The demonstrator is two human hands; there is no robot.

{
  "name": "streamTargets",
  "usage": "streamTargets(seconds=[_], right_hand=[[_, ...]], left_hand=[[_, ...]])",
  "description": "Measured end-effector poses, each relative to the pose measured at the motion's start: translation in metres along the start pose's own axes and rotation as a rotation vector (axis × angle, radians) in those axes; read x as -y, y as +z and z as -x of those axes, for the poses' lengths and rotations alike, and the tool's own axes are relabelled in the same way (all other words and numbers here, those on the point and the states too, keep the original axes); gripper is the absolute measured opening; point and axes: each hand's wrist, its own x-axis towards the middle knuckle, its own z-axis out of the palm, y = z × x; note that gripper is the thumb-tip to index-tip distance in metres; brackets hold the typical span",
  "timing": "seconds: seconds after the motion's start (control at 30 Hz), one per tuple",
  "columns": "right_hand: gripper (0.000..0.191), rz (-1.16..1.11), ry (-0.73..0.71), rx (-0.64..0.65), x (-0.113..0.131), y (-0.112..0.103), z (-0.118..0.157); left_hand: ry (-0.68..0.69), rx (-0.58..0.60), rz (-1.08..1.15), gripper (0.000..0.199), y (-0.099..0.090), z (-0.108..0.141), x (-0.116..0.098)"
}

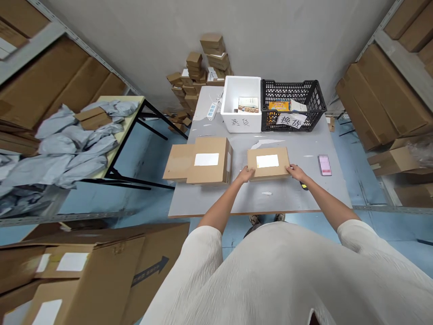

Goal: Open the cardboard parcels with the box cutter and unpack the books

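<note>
A small cardboard box (267,174) with a white label on its top is between my hands over the grey table (209,203). My left hand (246,174) grips its left front corner, thumb on top. At the opposite end, my right hand (295,172) pinches the right front corner. The undersides of the fingers are hidden. Just below my right hand lies a black and yellow tool (304,185), partly covered by the wrist. To the left stand a larger labelled carton (207,174) and another carton (179,158) beside it.
Behind the box are a white bin (241,127) and a black plastic crate (291,124), each with items inside. A phone (324,165) lies at the right. A power strip (212,111) sits at the back left. Grey parcels (71,149) cover a side table; a big open carton (111,271) stands lower left.
</note>
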Motion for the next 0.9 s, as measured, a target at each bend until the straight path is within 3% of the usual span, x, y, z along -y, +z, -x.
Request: streamTargets(seconds=[0.27,0.47,0.67,0.8,0.9], right_hand=[[0.056,-0.077,-0.010,0.021,0.009,-0.016,0.013],[0.052,-0.023,-0.041,-0.005,0.028,-0.037,0.022],[0.061,-0.023,-0.074,-0.057,0.042,-0.045,0.019],[0.067,-0.122,-0.141,-0.112,0.039,-0.038,0.006],[0.076,-0.164,-0.149,-0.111,0.034,-0.027,-0.004]], left_hand=[[0.015,0.000,0.044,0.086,-0.010,0.015,-0.001],[-0.016,-0.018,-0.059,0.096,-0.026,0.029,-0.017],[-0.019,-0.123,-0.114,0.086,-0.035,0.028,-0.030],[0.091,-0.233,-0.067,0.069,-0.036,0.020,-0.030],[0.224,-0.241,-0.044,0.078,-0.027,0.016,-0.027]])
